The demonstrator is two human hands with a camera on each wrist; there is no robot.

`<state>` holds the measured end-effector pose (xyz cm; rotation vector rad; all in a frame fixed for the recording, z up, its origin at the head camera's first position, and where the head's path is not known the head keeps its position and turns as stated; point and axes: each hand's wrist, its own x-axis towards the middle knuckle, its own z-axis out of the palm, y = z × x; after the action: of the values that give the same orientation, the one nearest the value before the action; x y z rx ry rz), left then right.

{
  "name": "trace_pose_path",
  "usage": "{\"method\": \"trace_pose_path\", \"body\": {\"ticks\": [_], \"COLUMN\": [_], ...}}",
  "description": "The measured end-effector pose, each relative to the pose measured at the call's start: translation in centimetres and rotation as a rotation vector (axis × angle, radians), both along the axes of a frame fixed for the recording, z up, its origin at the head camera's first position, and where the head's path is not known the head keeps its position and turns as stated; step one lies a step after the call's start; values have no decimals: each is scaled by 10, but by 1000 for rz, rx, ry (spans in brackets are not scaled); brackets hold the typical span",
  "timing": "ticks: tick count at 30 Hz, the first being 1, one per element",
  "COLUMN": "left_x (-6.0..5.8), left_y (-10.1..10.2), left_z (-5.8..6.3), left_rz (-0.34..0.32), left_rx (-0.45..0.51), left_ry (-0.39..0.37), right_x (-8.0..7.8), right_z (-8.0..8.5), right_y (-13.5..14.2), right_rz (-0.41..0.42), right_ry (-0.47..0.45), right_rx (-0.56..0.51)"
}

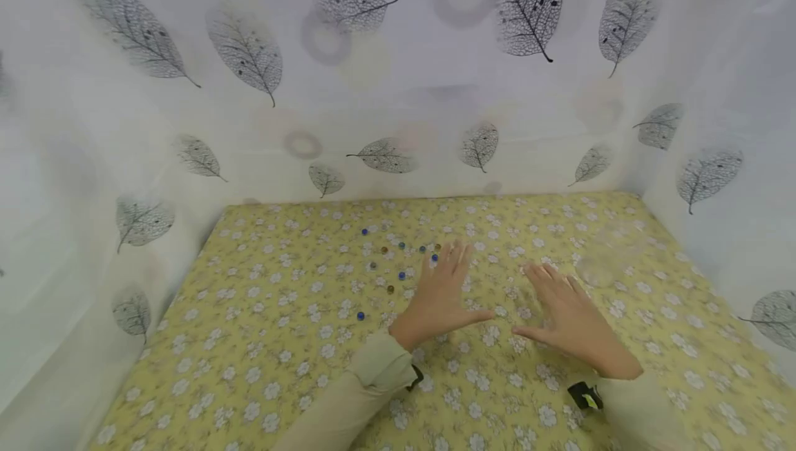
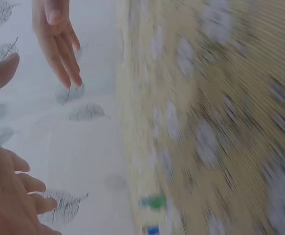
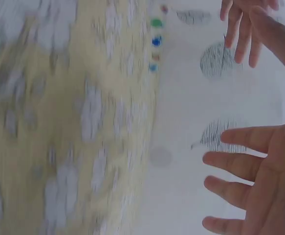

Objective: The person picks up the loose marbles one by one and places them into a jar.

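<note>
Several small glass marbles (image 1: 401, 275), blue, green and amber, lie scattered left of centre on the yellow flowered cloth (image 1: 273, 340). My left hand (image 1: 437, 295) hovers just right of them with fingers spread and thumb pointing right; its fingertips overlap the rightmost marbles in the head view. To its right is my right hand (image 1: 569, 316), fingers extended and thumb pointing left, over bare cloth. Neither hand holds anything. In the right wrist view the marbles (image 3: 156, 41) show blurred near the cloth's far edge, and the right palm (image 3: 279, 176) faces the camera.
A white curtain-like sheet (image 1: 398, 112) printed with dark leaf shapes rises behind the cloth and along both sides. One blue marble (image 1: 361, 315) sits nearer than the others. A faint clear, roundish shape (image 1: 612, 251) shows on the cloth at the right.
</note>
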<state>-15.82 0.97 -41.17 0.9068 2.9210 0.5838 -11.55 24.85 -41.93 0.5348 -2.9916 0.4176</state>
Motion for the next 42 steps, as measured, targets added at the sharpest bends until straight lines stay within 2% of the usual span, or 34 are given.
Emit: {"method": "trace_pose_path", "body": {"ticks": [4, 8, 13, 14, 15, 20, 21, 23, 27, 32, 36, 42], "left_x": [-10, -20, -35, -38, -42, -60, -64, -70, -77, -82, -84, -82], "left_y": [31, 61, 97, 104, 110, 138, 143, 153, 170, 185, 196, 212], "left_z": [2, 0, -1, -1, -1, -2, -3, -3, -5, -6, -6, -5], "left_rz": [-105, -160, -158, -154, -151, -157, -152, -130, -94, -106, -128, -98], "left_rx": [136, 303, 466, 488, 509, 595, 615, 656, 749, 809, 797, 759], "left_ry": [-113, -266, -383, -389, -392, -403, -417, -457, -564, -669, -681, -672], "right_x": [1, 3, 2, -2, -4, -16, -15, -20, -29, -40, -51, -60], "right_z": [6, 7, 2, -8, -10, -21, -15, -17, -24, -28, -31, -34], "right_y": [28, 57, 92, 105, 112, 143, 143, 150, 165, 179, 183, 181], "right_rz": [-89, -187, -285, -309, -331, -452, -469, -494, -446, -300, -180, 24], "right_ry": [6, -28, 1, 15, 10, -68, -89, -121, -169, -258, -269, -326], "right_rx": [-38, -124, -241, -253, -266, -338, -349, -366, -459, -585, -675, -941]}}
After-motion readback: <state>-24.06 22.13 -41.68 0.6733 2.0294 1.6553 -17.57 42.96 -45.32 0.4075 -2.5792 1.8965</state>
